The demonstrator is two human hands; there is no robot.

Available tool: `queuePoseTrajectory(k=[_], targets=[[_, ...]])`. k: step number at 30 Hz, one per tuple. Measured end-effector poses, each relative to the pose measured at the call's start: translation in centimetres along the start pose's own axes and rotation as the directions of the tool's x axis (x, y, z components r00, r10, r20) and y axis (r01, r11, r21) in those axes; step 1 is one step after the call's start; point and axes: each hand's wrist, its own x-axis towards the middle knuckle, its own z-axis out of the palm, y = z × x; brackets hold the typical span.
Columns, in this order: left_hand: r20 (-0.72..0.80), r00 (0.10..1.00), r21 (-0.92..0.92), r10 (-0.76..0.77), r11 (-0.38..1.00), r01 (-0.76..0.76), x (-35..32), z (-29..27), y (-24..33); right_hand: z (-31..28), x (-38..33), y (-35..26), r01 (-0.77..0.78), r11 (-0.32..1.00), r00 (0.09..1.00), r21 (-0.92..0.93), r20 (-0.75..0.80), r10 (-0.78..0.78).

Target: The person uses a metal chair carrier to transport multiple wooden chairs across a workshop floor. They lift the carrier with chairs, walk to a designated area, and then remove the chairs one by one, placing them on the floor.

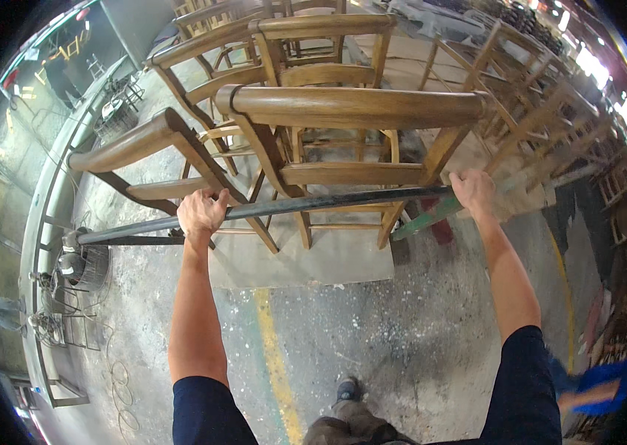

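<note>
A long dark metal bar (328,202) runs across in front of me, at about chest height. My left hand (200,213) is wrapped around it on the left. My right hand (472,190) grips it on the right. Just beyond the bar stand several brown wooden chairs (350,111) on a flat cart platform (328,259); their curved top rails face me. Both of my arms are stretched forward, in short dark blue sleeves.
A yellow line (276,356) runs along the stained concrete floor beneath me, and my shoe (347,389) shows below. A grey metal rail with wire fans (83,263) lines the left. More wooden chair frames (550,111) stand stacked at the right. Someone in blue (595,382) is at lower right.
</note>
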Motion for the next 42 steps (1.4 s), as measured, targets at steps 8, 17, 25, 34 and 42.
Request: queuePoseTrajectory(k=[8,17,25,34,42], targets=[[0.083,0.994,-0.04,-0.068,0.997,0.071,19.9,8.3,4.1,12.5,19.0,-5.0,-0.046,0.994,0.999,0.103,-0.005,0.046],[0.078,0.991,-0.04,-0.111,0.993,0.114,41.3,15.8,3.5,23.8,38.4,-13.8,0.034,0.998,0.999,0.062,0.01,-0.035],[0.036,0.999,-0.076,0.006,0.997,-0.003,60.8,21.9,3.8,30.2,54.5,-22.3,-0.045,0.997,0.996,0.06,0.073,0.041],[-0.02,0.999,-0.064,0.036,0.997,-0.037,83.5,27.1,8.0,35.2,75.4,-28.4,-0.093,0.993,0.989,0.067,0.123,0.085],[-0.015,0.996,-0.086,0.085,0.993,-0.086,102.9,31.1,9.8,38.7,92.5,-34.4,-0.111,0.988,0.987,0.104,0.129,0.097]])
